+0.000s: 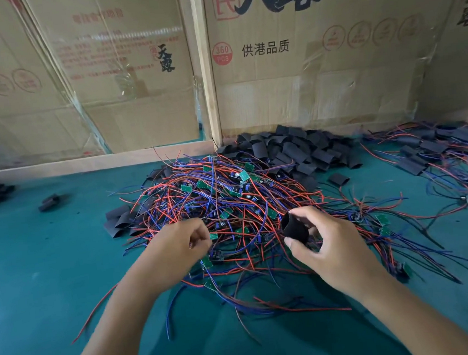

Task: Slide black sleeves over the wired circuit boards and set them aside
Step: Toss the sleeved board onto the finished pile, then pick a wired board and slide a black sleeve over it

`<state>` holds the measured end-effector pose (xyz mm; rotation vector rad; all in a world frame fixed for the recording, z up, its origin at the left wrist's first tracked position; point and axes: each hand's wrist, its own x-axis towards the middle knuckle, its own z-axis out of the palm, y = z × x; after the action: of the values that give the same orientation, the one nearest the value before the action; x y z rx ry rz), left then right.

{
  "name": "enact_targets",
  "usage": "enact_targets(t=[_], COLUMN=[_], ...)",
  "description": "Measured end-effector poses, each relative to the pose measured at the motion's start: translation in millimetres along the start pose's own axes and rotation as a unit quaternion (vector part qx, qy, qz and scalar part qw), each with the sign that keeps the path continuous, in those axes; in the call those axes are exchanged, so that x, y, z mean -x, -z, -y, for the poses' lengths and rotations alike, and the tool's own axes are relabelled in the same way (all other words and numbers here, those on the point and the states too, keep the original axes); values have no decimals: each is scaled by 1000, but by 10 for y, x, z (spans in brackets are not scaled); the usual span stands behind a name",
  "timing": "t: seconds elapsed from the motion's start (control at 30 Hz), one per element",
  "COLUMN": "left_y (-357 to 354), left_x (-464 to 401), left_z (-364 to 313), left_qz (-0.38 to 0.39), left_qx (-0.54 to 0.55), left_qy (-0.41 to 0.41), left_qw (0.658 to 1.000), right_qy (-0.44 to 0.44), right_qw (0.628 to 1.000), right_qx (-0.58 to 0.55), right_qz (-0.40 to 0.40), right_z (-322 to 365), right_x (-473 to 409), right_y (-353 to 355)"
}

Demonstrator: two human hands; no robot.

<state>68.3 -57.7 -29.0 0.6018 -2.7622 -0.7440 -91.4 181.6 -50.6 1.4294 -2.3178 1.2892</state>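
Writing: we read "360 PCS" in a red circle and "供港品质" in black on the cardboard panel (316, 61) standing behind the wire pile (231, 215); large brush characters run along its top edge, cut off by the frame. On the cardboard to the left of it (118, 74) we see red print too faint to read and two black brush characters.
Left hand: our left hand (176, 248) sits at the near left edge of the wire pile, fingers curled in and pinching among the red and blue wires; we cannot tell exactly which wire or board it grips.
Right hand: our right hand (325, 243) hovers over the near right part of the wire pile, thumb and fingers clasping a black sleeve (294, 228) with its open end turned up and left.
Wire pile: a tangle of red and blue leads with small green circuit boards (243, 175) scattered through it, lying on the green mat (49, 269).
Loose sleeves: a heap of flat black sleeves (296, 150) lies just behind the wire pile, against the cardboard; a few more (119, 219) lie at its left edge.
Finished pieces: to the right of the wire pile, well apart, we see sleeved boards with wires (440, 149) trailing.
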Motion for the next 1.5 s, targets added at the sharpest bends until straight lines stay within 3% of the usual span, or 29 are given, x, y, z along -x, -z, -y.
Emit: enact_targets(t=[0.1, 0.6, 0.8, 0.97, 1.07, 1.2, 1.37, 1.5], left_y=[8, -123, -60, -14, 9, 47, 80, 111], left_x=[19, 51, 26, 28, 7, 10, 18, 10], left_z=[69, -132, -162, -133, -175, -252, -257, -268], left_qz=[59, 66, -24, -43, -140, -284, -263, -203], left_qx=[-55, -138, -132, -140, -63, 133, 386, 619], left_qy=[-15, -19, -11, -11, -21, -20, 53, 56], left_qw=[997, 988, 991, 989, 988, 949, 883, 757], right_qy=[6, -1, -1, 1, -1, -12, -18, -21], right_qw=[1000, 1000, 1000, 1000, 1000, 1000, 1000, 1000], right_qx=[5, 19, 10, 7, -6, -25, -22, -20], right_qz=[4, 25, 22, 24, 24, 10, 6, 11], right_z=[-4, -74, -79, -90, -87, -89, -74, -64], right_x=[-5, 6, -5, -2, -7, -14, -10, -5], right_y=[-29, -89, -67, -70, -64, -31, -19, -21])
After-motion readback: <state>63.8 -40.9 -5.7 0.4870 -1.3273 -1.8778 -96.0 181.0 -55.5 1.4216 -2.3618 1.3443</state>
